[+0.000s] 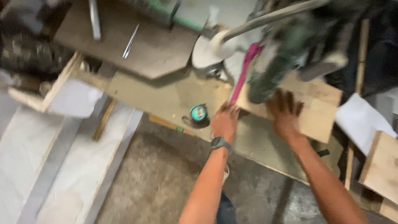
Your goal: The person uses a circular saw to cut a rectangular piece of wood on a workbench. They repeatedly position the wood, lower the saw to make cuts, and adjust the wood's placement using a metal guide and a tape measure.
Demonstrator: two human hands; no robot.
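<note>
Both hands on wooden board

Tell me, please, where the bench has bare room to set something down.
Bare bench lies between the brown board and the tape measure. It is crowded around the left hand, right hand, plywood piece and green machine.

tape measure on workbench | left of plywood board | saw on board
</note>
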